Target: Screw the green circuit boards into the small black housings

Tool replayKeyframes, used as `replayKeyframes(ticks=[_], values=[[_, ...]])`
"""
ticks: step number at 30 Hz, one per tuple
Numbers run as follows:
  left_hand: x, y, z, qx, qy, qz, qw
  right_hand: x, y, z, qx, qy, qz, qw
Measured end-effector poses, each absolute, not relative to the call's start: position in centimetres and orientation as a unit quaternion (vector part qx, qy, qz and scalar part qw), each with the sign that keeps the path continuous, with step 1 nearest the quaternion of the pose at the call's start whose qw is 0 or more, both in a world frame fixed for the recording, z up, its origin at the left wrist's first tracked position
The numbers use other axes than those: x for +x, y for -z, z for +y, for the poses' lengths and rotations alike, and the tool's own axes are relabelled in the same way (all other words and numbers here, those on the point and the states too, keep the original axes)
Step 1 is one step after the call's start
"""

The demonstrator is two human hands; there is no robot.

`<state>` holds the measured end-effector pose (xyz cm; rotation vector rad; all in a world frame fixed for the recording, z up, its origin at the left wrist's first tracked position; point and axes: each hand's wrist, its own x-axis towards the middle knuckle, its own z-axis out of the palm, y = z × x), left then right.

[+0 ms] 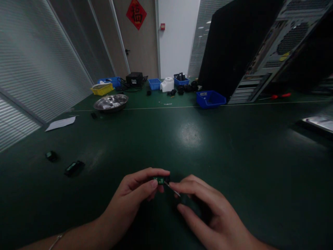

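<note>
Between the thumb and fingers of my left hand [135, 194] is a small green circuit board [159, 180] with a black part at its right end. A thin metal tool [173, 190] reaches from that end toward my right hand [208, 205]. The index fingertip of my right hand lies against the tool near the board, and its thumb is lower, a little apart from the index finger. Both hands are above the green table [145, 139]. The fingers under the board are partly hidden.
Two small dark parts [74, 168] lie at the left, below a white paper [61, 123]. A metal bowl [111, 102], a yellow bin [102, 89] and a blue bin [210, 99] stand farther back. A computer case [260, 66] is at the back right.
</note>
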<state>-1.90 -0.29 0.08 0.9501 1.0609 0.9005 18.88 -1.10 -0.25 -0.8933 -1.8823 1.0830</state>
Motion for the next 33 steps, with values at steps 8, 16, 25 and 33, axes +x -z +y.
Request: replayKeyframes(ticks=[8, 16, 25, 33], values=[[-2.33, 0.00, -0.33, 0.439, -0.387, 0.491, 0.645, 18.99, 0.22, -1.14, -0.345, -0.417, -0.748, 0.384], [-2.27, 0.19, -0.45, 0.484, -0.393, 0.463, 0.630, 18.90, -0.20, -1.15, -0.330, -0.429, -0.750, 0.381], [-2.25, -0.26, -0.42, 0.500, -0.390, 0.476, 0.609, 18.98, 0.05, -1.15, -0.328, -0.422, -0.759, 0.372], [-2.09, -0.28, -0.66, 0.505, -0.397, 0.465, 0.609, 18.95, 0.01, -1.19, -0.335, -0.422, -0.755, 0.373]])
